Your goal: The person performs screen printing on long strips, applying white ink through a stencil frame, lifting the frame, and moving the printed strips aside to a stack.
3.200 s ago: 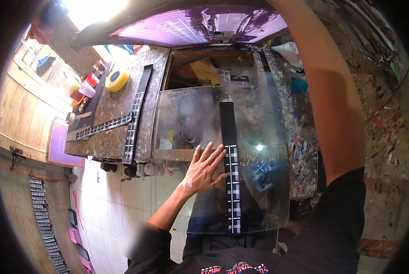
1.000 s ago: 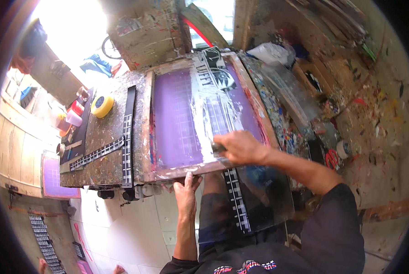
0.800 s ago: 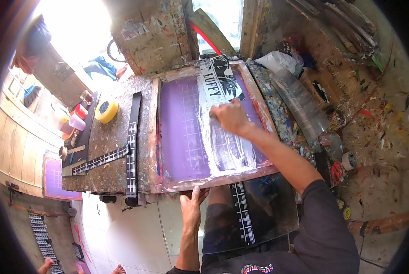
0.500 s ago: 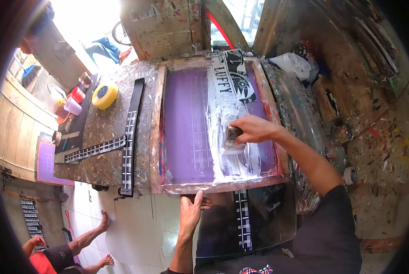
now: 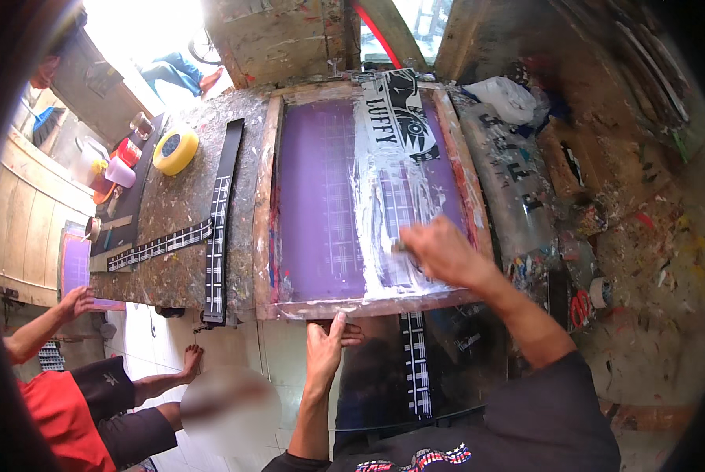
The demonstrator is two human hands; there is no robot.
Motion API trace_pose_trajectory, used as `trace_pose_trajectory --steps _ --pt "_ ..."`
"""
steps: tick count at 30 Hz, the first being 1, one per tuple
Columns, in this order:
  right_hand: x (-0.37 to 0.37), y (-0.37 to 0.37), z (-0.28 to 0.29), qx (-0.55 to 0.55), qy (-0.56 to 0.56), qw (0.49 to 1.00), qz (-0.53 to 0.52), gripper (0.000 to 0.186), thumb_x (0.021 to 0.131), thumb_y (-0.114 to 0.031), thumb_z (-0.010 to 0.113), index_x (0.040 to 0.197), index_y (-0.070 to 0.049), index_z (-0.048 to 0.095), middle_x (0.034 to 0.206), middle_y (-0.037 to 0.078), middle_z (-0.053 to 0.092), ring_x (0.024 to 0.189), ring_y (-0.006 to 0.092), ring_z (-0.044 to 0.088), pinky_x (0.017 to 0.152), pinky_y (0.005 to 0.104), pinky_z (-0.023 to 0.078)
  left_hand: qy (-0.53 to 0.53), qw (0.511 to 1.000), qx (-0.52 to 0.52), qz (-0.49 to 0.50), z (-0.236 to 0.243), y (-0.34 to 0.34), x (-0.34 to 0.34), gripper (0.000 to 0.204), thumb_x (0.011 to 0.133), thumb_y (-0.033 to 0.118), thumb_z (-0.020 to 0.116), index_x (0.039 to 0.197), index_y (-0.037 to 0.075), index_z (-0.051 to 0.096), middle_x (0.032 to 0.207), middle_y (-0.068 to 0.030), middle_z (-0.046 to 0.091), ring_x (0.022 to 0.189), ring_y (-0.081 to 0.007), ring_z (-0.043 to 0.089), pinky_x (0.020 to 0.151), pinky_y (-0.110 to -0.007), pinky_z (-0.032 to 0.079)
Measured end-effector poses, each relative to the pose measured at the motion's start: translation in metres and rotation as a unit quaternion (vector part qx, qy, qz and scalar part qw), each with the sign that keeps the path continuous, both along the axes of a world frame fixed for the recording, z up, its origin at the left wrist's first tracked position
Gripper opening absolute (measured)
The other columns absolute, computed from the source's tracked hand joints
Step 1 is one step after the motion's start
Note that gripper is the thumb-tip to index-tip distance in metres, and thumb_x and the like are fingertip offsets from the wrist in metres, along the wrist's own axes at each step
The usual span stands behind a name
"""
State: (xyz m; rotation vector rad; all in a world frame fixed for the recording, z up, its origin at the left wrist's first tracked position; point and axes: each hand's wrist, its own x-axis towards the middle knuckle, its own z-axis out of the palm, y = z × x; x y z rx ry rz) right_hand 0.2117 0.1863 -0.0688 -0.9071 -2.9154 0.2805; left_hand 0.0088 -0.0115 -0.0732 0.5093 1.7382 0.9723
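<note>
Your paint-spattered bench (image 5: pixel 163 200) takes up most of the view. The wood frame (image 5: pixel 267 193) is flat across the middle; 3.2 s ago it was tipped up with the glass (image 5: pixel 472 362) exposed. So the black strip (image 5: pixel 417 370) is covered now: it lies on that glass, near end sticking out past the near rail, the rest under the frame, so I can't check how it sits there.

The co-worker in a red shirt (image 5: pixel 61 413) shows far more than a second ago, partly your camera turn; they're at the left edge, well apart from your hands.

Purple mesh (image 5: pixel 313 204): white ink (image 5: pixel 370 212) covers a band right of centre, plaid pattern showing through. Lettered sheet (image 5: pixel 407 114) lies across the far end of that band.

Your right hand (image 5: pixel 447 250) is curled around the ink scraper (image 5: pixel 400 246), blurred. It's nearer the near rail than 0.5 s ago. I read that as a pull toward you, unfinished, since thick ink remains around it. Scraper edge contact: can't tell.

Your left hand (image 5: pixel 326 346) is at the near rail, thumb up, fingers stretched right. Can't tell if it's pinching the wood.

Yellow tape roll (image 5: pixel 181 157) stands clear on the left.
</note>
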Motion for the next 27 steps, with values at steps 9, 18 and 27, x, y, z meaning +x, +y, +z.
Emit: trace_pose_trajectory --steps 9,18,27 --pt "-0.001 -0.091 0.028 0.254 0.135 0.951 -0.116 0.029 0.088 -0.029 0.074 0.106 -0.011 0.061 0.091 0.005 0.057 0.087 0.0213 0.06 0.091 0.046 0.035 0.003 0.982 0.187 0.04 0.006 -0.014 -0.003 0.034 0.101 0.022 0.063 0.104 -0.008 0.047 0.082 -0.02 0.069 0.065 -0.0236 0.07 0.058 -0.033 0.059" --pt "-0.035 0.0 0.216 0.332 0.264 0.888 -0.178 0.046 0.09 -0.048 0.066 0.091 -0.003 0.068 0.085 0.016 0.067 0.079 0.0321 0.067 0.072 0.0463 0.053 0.241 0.82 0.425 -0.298 0.053 0.061 -0.004 0.029 0.091 0.015 0.071 0.117 0.004 0.062 0.105 -0.016 0.068 0.102 -0.0333 0.066 0.09 -0.044 0.055" --pt "-0.044 0.06 0.307 0.369 0.234 0.887 -0.148 0.045 0.093 -0.042 0.057 0.1 0.0 0.07 0.096 0.022 0.072 0.087 0.0379 0.069 0.083 0.0489 0.053 0.386 0.727 0.299 -0.482 -0.066 0.025 0.045 0.027 0.091 0.04 0.07 0.108 0.02 0.071 0.09 -0.0003 0.069 0.096 -0.0221 0.062 0.087 -0.038 0.038"
